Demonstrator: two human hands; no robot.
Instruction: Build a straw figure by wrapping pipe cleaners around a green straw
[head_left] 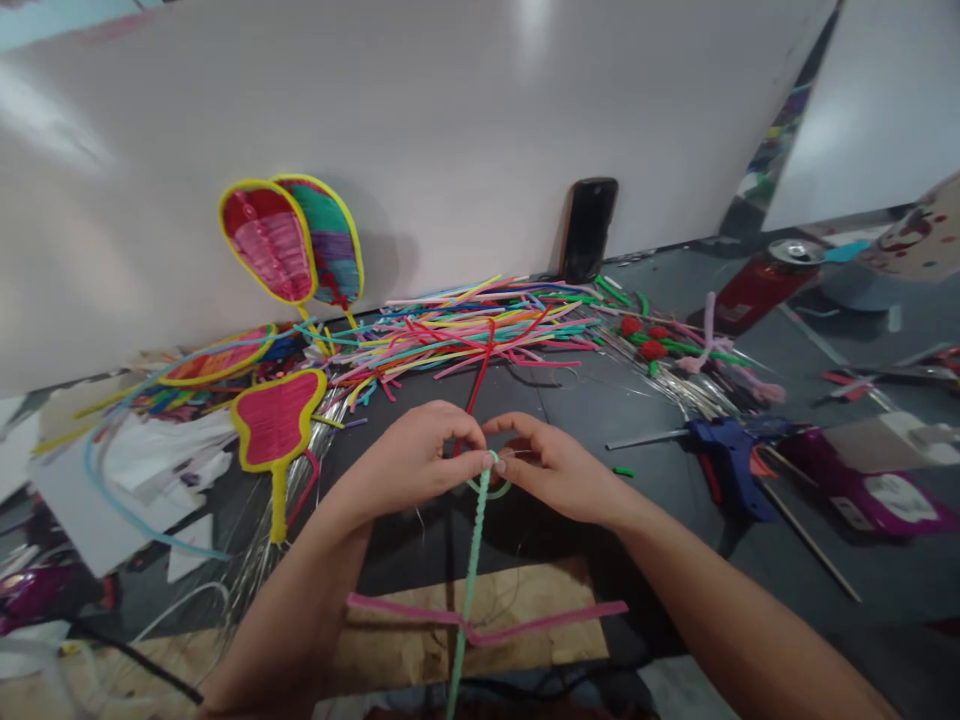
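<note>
My left hand (416, 460) and my right hand (551, 465) meet over the dark table (660, 520), fingers pinched together. Both grip a mint-green pipe cleaner (471, 580) at its top, where it curls into a small loop between my fingertips. It hangs down toward me and crosses a pink pipe cleaner (487, 625). A red pipe cleaner (480, 385) runs from my left fingers back into the heap of coloured pipe cleaners (465, 330) behind.
Woven leaf shapes edged in yellow (289, 240) lean on the white wall; a pink one (276, 425) lies flat at left. A black phone (589, 228) stands against the wall. A blue glue gun (727, 450), a red can (757, 285) and red pompoms (649, 340) lie at right.
</note>
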